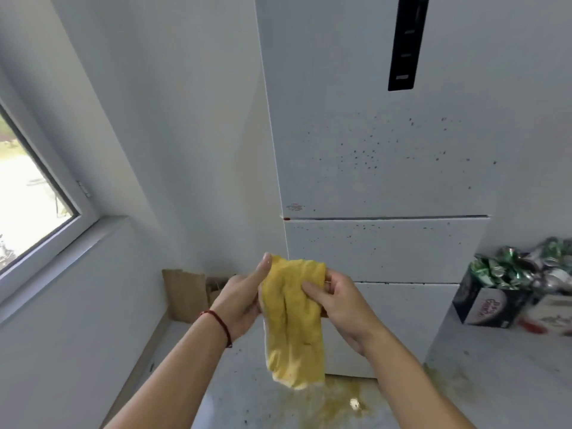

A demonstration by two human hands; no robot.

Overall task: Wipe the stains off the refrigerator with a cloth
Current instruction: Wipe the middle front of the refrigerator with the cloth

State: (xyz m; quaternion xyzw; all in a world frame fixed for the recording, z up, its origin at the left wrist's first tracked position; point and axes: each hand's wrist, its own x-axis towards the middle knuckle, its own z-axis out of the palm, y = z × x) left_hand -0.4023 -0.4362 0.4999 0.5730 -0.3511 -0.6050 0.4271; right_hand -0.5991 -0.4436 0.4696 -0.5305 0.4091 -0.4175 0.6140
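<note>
A white refrigerator (387, 181) stands ahead, its upper door and the drawer front below speckled with small dark stains (368, 156). In front of it I hold a yellow cloth (294, 323) that hangs down folded. My left hand (241, 298) grips the cloth's upper left edge, thumb up along it. My right hand (337, 298) pinches the cloth from the right near its top. Both hands are a short way in front of the lower drawers, not touching the refrigerator.
A black control strip (407, 41) runs down the upper door. A window (28, 193) is on the left wall. Brown cardboard (185, 292) leans in the corner. A box of crushed cans (507, 289) sits at right. The floor (340, 400) shows yellowish stains.
</note>
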